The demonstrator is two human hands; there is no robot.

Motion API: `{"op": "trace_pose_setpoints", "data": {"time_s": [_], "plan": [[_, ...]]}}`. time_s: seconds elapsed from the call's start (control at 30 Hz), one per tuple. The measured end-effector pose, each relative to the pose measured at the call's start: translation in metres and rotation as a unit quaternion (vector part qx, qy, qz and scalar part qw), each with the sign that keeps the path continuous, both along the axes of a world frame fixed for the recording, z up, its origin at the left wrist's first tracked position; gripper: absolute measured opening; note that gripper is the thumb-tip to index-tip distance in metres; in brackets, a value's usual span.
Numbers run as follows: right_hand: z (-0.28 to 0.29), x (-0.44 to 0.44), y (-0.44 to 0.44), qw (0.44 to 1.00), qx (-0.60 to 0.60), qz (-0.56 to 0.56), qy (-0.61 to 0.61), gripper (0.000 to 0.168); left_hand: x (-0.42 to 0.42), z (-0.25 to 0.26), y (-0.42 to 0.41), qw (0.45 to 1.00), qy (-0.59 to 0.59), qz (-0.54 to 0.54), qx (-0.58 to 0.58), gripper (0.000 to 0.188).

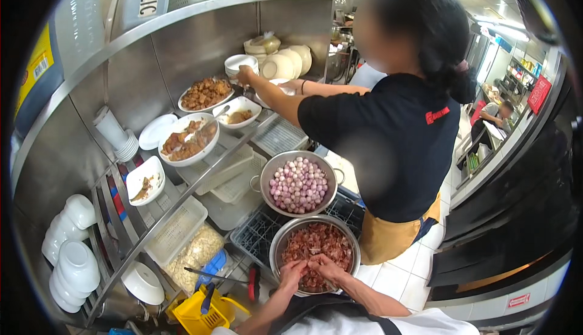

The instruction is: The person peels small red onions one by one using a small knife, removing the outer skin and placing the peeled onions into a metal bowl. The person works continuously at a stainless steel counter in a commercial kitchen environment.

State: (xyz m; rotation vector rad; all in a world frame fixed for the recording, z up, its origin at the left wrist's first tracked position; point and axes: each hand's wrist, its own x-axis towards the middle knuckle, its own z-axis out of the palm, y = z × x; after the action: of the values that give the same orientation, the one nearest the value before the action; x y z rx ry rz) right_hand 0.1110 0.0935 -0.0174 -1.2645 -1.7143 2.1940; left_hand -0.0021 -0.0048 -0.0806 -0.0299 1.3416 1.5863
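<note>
My left hand (294, 275) and my right hand (327, 270) meet over a steel bowl (275, 248), low in the picture. Their fingertips pinch together on a small item, mostly hidden by the fingers; I cannot tell exactly what it is. Reddish-brown shallots and loose skins (319, 239) fill much of that bowl. Just beyond it, a two-handled steel pot or colander (268, 166) holds many peeled, pale purple shallots (298, 184). Both vessels appear to rest on dark plastic crates (255, 235).
A co-worker in a black shirt (391, 152) reaches across to the steel shelf (205, 171). Dishes of cooked food (189, 141) and stacked white bowls (75, 271) stand there. A yellow plastic basket (200, 310) and a red-and-black handled tool (253, 282) are near my left arm.
</note>
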Motion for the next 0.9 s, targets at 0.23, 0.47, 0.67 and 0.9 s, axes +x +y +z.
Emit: {"op": "trace_pose_setpoints", "data": {"time_s": [0.23,0.47,0.67,0.9], "plan": [[0.011,0.001,-0.003,0.997,-0.064,0.032,-0.009,0.022,-0.009,0.004,-0.013,0.996,-0.036,-0.077,0.028,0.017],[-0.042,-0.006,-0.011,0.997,-0.005,0.002,0.077,0.027,-0.045,0.013,-0.007,0.975,-0.093,-0.141,0.144,0.01],[0.0,0.009,-0.023,0.987,-0.121,-0.11,-0.001,0.034,-0.063,0.032,-0.008,0.979,-0.096,-0.127,0.126,0.013],[0.043,0.015,-0.055,0.984,-0.013,-0.143,-0.108,0.072,-0.057,0.028,-0.016,0.971,-0.159,-0.126,0.124,0.029]]}}
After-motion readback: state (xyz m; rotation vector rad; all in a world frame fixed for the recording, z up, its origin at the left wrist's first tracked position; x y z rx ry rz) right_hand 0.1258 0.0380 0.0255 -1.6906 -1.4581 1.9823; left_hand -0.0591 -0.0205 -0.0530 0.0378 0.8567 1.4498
